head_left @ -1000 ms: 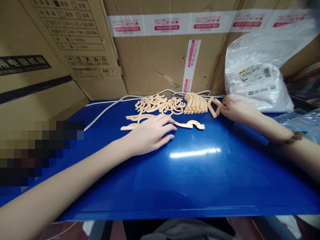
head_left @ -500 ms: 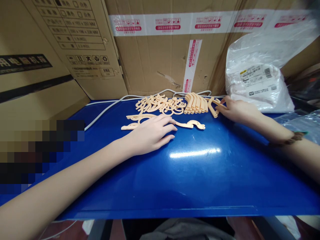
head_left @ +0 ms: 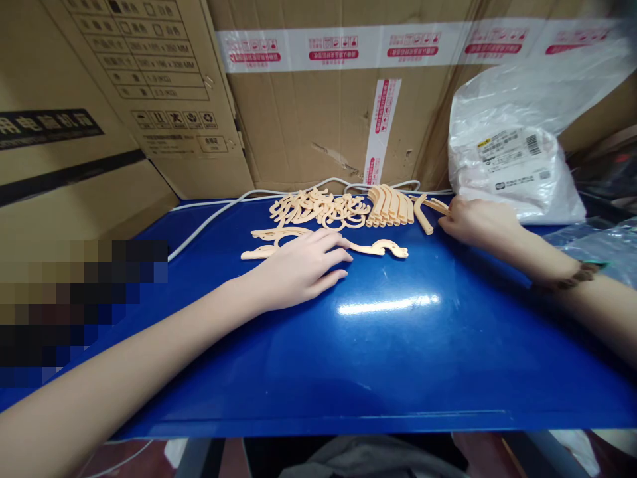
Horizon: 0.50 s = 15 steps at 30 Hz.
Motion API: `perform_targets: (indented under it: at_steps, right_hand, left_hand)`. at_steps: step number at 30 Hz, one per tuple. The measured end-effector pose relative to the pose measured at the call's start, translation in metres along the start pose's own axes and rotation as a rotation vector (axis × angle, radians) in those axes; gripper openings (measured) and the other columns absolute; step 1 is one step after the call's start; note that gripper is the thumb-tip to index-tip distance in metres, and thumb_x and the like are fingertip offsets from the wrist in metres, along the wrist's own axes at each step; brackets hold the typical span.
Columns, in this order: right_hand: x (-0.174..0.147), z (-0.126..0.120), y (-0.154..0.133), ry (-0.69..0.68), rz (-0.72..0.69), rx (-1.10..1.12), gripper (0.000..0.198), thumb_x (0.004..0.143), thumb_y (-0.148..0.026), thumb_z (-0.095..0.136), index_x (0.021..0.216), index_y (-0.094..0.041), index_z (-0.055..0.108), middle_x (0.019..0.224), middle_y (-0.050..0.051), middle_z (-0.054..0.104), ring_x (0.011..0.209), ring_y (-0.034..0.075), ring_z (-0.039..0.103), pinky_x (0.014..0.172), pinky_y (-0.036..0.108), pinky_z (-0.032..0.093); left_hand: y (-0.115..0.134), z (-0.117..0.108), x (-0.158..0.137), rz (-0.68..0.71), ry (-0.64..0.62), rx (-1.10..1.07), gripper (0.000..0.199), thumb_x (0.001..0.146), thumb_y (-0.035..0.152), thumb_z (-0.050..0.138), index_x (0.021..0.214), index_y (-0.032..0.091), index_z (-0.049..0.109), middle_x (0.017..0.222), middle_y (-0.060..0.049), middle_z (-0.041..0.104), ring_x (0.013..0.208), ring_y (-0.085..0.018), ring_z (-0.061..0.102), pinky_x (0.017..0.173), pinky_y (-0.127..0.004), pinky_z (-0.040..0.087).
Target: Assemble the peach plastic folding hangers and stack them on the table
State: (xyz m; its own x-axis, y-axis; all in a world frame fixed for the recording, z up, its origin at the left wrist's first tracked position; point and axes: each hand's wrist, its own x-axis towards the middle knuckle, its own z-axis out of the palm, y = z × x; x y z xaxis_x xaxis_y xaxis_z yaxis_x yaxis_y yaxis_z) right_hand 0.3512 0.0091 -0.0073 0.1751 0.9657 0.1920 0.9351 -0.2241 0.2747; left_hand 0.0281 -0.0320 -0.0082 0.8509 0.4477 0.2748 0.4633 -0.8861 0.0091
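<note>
My left hand [head_left: 311, 269] lies palm down over cream plastic pieces that look like folding-hanger parts, its fingers spread and partly covering them. From under its fingertips a wavy piece with a rounded end [head_left: 391, 248] sticks out to the right. Straight cream pieces [head_left: 259, 254] show on its other side. My right hand [head_left: 472, 220] is at the back right, fingers curled together at the end of a slim curved hanger arm [head_left: 436, 206]; the fingertips are partly hidden. Just left of it lies a loose curved arm [head_left: 423, 216].
Behind my left hand sits a heap of small hooks [head_left: 318, 207], beside a neat row of stacked curved arms [head_left: 391, 206]. A white cable [head_left: 213, 216] runs along the back below cardboard boxes [head_left: 308, 113]. A white plastic bag [head_left: 517, 159] stands at the right.
My right hand has shifted slightly right, away from the loose curved arm, and its fingers have curled in. My left hand and the pieces beneath it have stayed put.
</note>
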Motion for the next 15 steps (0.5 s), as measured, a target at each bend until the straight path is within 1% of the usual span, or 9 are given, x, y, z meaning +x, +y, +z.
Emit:
perform_targets:
  at_steps: [2,5,9,12,15]
  right_hand:
    - [-0.002,0.0,-0.003,0.01,0.004,-0.024,0.042,0.093,-0.031,0.033,0.116,-0.003,0.055,0.099,0.029,0.068,0.095,0.041,0.067,0.072,0.045,0.049]
    - [-0.003,0.001,-0.006,0.011,-0.002,-0.042,0.042,0.096,-0.026,0.028,0.119,-0.001,0.054,0.097,0.03,0.069,0.095,0.042,0.067,0.073,0.047,0.049]
    - [-0.001,0.001,-0.003,0.007,-0.023,-0.047,0.041,0.096,-0.021,0.029,0.122,0.001,0.052,0.097,0.029,0.069,0.094,0.038,0.068,0.072,0.042,0.05]
    - [-0.001,-0.003,0.002,0.012,-0.032,-0.055,0.037,0.094,-0.017,0.033,0.114,0.002,0.057,0.098,0.03,0.068,0.094,0.035,0.068,0.072,0.038,0.05]
    - [-0.003,-0.012,0.01,0.024,-0.024,-0.072,0.033,0.091,-0.014,0.036,0.107,0.0,0.062,0.094,0.029,0.068,0.092,0.036,0.068,0.07,0.038,0.05]
  left_hand:
    - [0.0,0.0,0.0,0.002,-0.002,0.0,0.027,0.099,0.028,0.044,0.116,0.016,0.062,0.127,-0.01,0.058,0.118,-0.023,0.052,0.102,-0.04,0.042]
    - [0.0,0.0,0.0,0.001,-0.005,-0.005,0.027,0.099,0.029,0.044,0.116,0.016,0.061,0.127,-0.01,0.058,0.118,-0.023,0.052,0.101,-0.04,0.042]
    - [0.0,0.0,0.0,0.004,-0.007,-0.004,0.028,0.099,0.029,0.044,0.116,0.017,0.061,0.128,-0.01,0.058,0.119,-0.023,0.051,0.102,-0.041,0.042]
    - [0.0,0.001,0.0,0.011,0.005,-0.002,0.027,0.099,0.028,0.044,0.116,0.017,0.062,0.127,-0.01,0.058,0.118,-0.023,0.052,0.101,-0.041,0.043]
    - [0.0,0.001,-0.001,0.02,0.017,-0.01,0.026,0.098,0.028,0.045,0.114,0.017,0.062,0.126,-0.01,0.059,0.118,-0.023,0.052,0.1,-0.041,0.043]
